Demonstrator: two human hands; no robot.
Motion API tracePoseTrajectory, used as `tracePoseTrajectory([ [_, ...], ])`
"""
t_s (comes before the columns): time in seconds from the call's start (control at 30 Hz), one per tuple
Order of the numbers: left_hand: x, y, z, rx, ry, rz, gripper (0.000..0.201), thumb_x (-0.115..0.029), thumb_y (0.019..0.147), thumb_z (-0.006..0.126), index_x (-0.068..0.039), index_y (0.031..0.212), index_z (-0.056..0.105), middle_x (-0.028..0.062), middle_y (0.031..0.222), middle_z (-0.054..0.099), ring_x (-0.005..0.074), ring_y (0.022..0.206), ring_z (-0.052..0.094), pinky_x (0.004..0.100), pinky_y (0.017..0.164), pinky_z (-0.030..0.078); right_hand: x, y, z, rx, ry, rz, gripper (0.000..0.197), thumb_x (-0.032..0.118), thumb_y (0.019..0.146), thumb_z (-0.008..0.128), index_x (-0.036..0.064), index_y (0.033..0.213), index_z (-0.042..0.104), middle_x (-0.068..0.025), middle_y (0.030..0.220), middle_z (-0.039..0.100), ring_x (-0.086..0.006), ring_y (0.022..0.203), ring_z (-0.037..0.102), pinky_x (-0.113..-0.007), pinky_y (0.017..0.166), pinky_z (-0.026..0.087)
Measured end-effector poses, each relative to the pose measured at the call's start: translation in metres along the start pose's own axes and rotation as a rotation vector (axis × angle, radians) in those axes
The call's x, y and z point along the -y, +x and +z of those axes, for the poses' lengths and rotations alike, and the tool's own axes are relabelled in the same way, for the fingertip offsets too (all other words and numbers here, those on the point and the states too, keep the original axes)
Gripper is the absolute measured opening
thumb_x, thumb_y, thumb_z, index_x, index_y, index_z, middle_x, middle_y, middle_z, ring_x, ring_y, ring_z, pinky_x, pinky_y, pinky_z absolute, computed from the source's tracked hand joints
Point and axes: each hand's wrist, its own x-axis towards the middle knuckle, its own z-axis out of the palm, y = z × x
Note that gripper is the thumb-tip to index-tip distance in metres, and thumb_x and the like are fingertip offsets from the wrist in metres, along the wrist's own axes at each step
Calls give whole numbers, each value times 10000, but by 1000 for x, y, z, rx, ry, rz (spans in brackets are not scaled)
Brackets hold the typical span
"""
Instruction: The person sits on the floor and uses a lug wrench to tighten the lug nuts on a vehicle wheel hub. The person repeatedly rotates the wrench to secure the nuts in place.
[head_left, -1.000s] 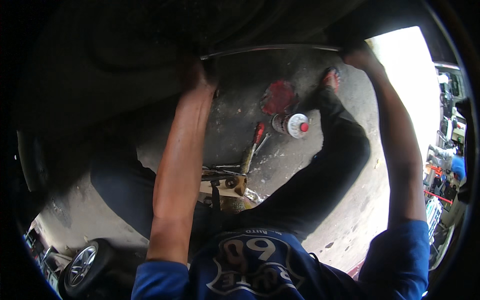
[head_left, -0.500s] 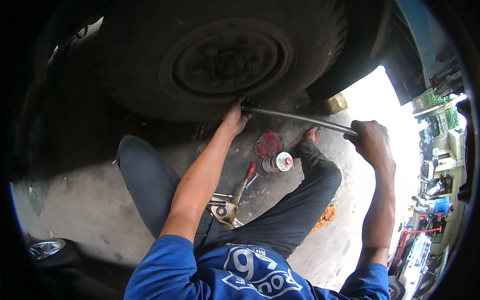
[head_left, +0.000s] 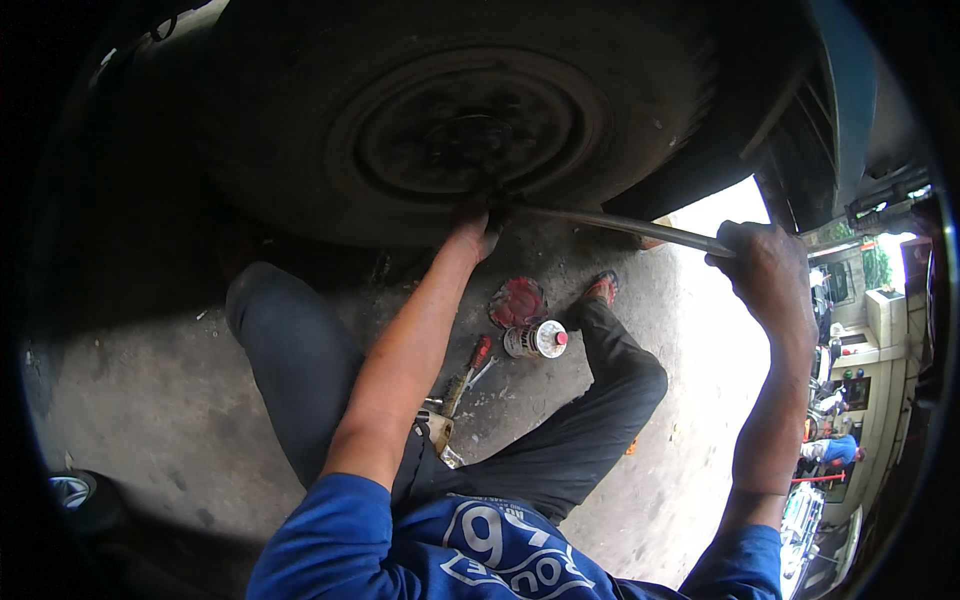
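A long grey steel bar [head_left: 620, 224], thin and slightly bowed, is held level just under the lower edge of a large dark truck wheel [head_left: 470, 120] with a black tyre and a grimy steel rim. Its inner end is set against the lower edge of the rim, where the left hand [head_left: 476, 222] is closed around it and pressed to the rim; its outer end is gripped in the closed fist of the right hand [head_left: 765, 268], out toward the bright side of the yard. The step in hand is judged to be levering or turning at the rim's lower edge, with the bar seated and both arms stretched. The next move would seem to call for a firm, steady pull at the outer end while the inner end is kept from slipping. On the stained concrete floor [head_left: 150, 400] between the dark trouser legs, a small white spray can with a red cap [head_left: 534, 340] lies on its side, just beside a flat red round lid [head_left: 517, 301], and a red-handled screwdriver [head_left: 476, 362] lies near them.
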Motion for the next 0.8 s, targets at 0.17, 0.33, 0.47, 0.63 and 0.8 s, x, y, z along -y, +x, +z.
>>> tracePoseTrajectory([
  [0.17, -1, -2, -4, 83, -37, 9, 238, -200, 986, 612, -79, 1192, 625, 49, 1081, 652, 216, 950, 635, 359, 821, 557, 21, 10, -26, 53, -22, 37, 88, 117, 827, 776, 64, 864, 717, -91, 717, 691, -206, 637, 674, -352, 609, 521],
  [0.33, 6, 4, -15, 149, -195, 2, 254, -162, 997, 571, -69, 1230, 614, 64, 1167, 659, 218, 1012, 645, 348, 875, 556, 49, 14, -65, -182, 49, -304, 154, 92, 767, 808, 51, 893, 729, -88, 816, 710, -224, 676, 694, -332, 591, 534],
  [0.47, 14, 6, -21, 231, -394, 10, 248, -135, 995, 572, -49, 1220, 632, 89, 1198, 668, 233, 1065, 647, 367, 942, 549, 74, 24, -90, -325, 123, -523, 243, 119, 722, 831, 53, 934, 732, -128, 905, 701, -263, 749, 715, -336, 598, 563],
  [0.63, 22, 12, -22, 186, -339, 20, 277, -163, 1009, 524, -110, 1265, 615, 52, 1144, 684, 187, 939, 670, 331, 845, 560, 110, 44, -97, -604, 572, -759, 346, 88, 680, 853, 80, 997, 714, -152, 928, 682, -292, 810, 720, -353, 624, 587],
  [0.8, 20, 20, -25, 109, -212, 7, 272, -206, 1016, 556, -118, 1270, 598, 10, 1111, 672, 156, 891, 642, 296, 805, 541, 89, 23, -100, -297, 340, -450, 212, 43, 658, 823, 52, 840, 713, -92, 843, 645, -238, 754, 695, -330, 586, 532],
])
